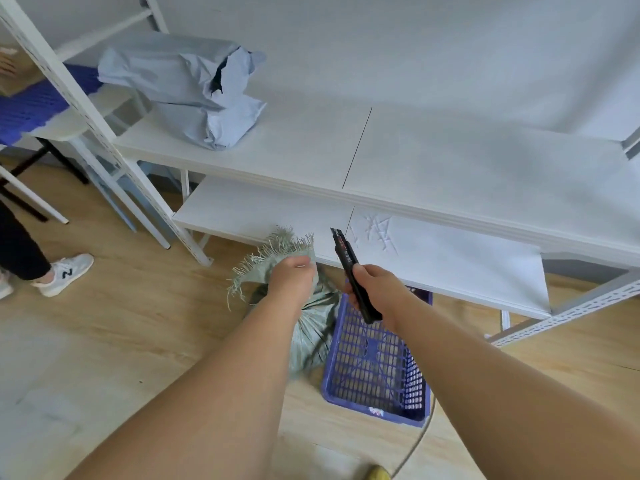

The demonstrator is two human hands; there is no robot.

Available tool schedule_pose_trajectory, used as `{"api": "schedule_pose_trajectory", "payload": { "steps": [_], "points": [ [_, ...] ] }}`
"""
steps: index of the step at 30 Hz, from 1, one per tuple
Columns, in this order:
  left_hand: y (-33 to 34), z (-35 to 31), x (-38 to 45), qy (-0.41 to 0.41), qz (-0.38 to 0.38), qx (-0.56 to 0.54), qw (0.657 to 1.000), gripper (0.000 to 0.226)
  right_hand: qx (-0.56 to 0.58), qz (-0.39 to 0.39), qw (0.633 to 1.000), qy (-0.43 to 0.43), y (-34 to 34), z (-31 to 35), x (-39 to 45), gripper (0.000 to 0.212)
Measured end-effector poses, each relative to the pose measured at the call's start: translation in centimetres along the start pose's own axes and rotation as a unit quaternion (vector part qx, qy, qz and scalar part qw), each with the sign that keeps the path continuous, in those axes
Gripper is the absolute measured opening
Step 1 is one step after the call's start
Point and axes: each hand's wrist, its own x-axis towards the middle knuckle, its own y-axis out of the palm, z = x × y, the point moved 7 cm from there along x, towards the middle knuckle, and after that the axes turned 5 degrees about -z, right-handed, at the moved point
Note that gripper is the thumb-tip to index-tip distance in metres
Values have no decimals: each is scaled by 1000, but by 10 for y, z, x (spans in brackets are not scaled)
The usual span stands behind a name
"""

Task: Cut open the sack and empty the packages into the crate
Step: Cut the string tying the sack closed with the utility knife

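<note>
A pale green woven sack [313, 327] stands on the wooden floor, its neck bunched and its frayed top fanning out above. My left hand [291, 277] grips that bunched neck. My right hand [375, 289] holds a black utility knife [349, 268] just right of the sack's top, its tip pointing up and away from me. A blue plastic crate [377, 362] with perforated walls sits on the floor right beside the sack, under my right hand. What is inside the sack is hidden.
A white metal rack with a long upper shelf [433, 161] and a lower shelf [433, 258] stands behind the sack. Grey mailer bags [187, 88] lie on the upper shelf. Another person's leg and sneaker [64, 273] are at the left. White ties [377, 233] litter the lower shelf.
</note>
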Motion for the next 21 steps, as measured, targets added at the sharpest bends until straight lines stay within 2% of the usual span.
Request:
{"api": "schedule_pose_trajectory", "payload": {
  "steps": [2, 8, 10, 15, 21],
  "points": [
    [-11, 20, 19, -30, -1, 12, 999, 28, -4, -17, 1000, 13, 4, -10, 11, 26],
    [-43, 87, 72, -102, 59, 83, 990, 29, 44, -79, 991, 100, 45, -75, 35, 29],
    [-53, 98, 91, -92, 86, 116, 985, 29, 47, -99, 987, 120, 63, -93, 42, 29],
    [-65, 125, 138, -5, 108, 209, 972, 30, 44, -121, 980, 152, 106, -133, 72, 30],
    [-38, 184, 178, 11, 103, 242, 965, 34, 57, -109, 981, 153, 128, -177, 121, 32]
  ]
}}
